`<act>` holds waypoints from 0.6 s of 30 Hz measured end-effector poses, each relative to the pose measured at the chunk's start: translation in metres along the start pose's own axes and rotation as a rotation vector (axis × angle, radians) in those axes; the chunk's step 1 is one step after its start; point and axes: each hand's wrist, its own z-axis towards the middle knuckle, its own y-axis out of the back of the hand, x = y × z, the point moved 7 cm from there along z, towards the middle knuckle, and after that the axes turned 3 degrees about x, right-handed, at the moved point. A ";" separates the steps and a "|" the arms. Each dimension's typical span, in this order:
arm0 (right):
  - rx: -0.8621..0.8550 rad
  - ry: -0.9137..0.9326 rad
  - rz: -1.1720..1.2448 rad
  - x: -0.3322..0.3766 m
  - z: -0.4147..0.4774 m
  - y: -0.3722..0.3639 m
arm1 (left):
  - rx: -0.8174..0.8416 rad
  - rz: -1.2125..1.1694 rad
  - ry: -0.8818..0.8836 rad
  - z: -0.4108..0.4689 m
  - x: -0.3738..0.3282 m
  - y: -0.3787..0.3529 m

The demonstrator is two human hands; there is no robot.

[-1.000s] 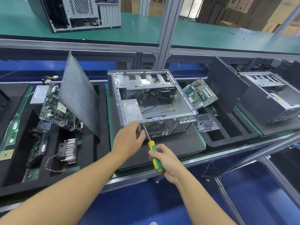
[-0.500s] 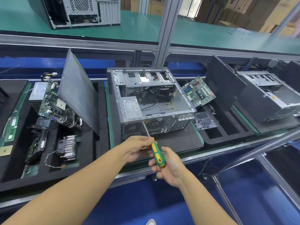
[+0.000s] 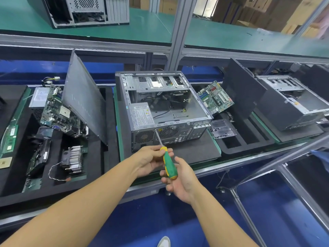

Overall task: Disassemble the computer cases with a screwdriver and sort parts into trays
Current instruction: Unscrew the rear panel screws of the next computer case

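Green shelf [image 3: 151,27], cardboard boxes [image 3: 258,13] behind; open case [image 3: 178,111] on foam pad [image 3: 195,150].

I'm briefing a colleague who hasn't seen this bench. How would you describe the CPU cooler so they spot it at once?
Start at the central open computer case, then move to the black foam tray on its left. Toward that tray's front lies the cooler: the only part with shiny metal fins, a twisted wire curling from it.

Three computer cases [image 3: 178,134] [image 3: 85,9] [image 3: 292,104], two motherboards [image 3: 58,113] [image 3: 216,98], two side panels [image 3: 83,98] [image 3: 242,91] (both leaning), one screwdriver [image 3: 170,164].
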 end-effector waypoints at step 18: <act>-0.086 0.159 -0.034 0.010 0.004 -0.004 | -0.007 0.250 0.092 -0.001 0.001 -0.003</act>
